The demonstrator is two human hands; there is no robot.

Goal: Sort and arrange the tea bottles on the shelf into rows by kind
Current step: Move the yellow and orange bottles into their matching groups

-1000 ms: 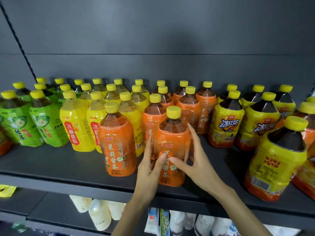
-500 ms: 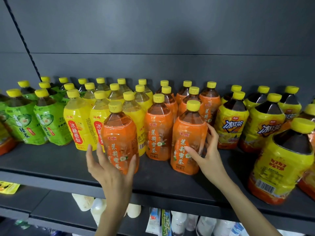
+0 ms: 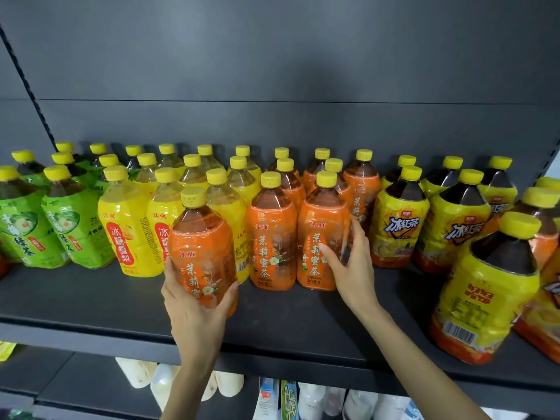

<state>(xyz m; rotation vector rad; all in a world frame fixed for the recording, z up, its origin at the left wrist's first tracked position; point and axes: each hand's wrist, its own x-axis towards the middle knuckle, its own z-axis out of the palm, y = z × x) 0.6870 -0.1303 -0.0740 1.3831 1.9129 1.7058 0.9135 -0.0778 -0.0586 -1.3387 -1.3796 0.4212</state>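
Gripping the stray orange bottle [image 3: 201, 247] low down with the left hand [image 3: 194, 301], near the shelf [image 3: 91, 298] front, while the right hand [image 3: 348, 268] is curling thumb and fingers round the front orange-row bottle [image 3: 321, 231]. Guessing the stray is joining the orange rows next, so it's needing a free slot there. It's blocking the yellow pear bottles [image 3: 127, 237], and a big iced tea bottle [image 3: 488, 292] is crowding the right.

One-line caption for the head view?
Left hand grips the forward orange bottle; right hand holds the orange row's front-right bottle.
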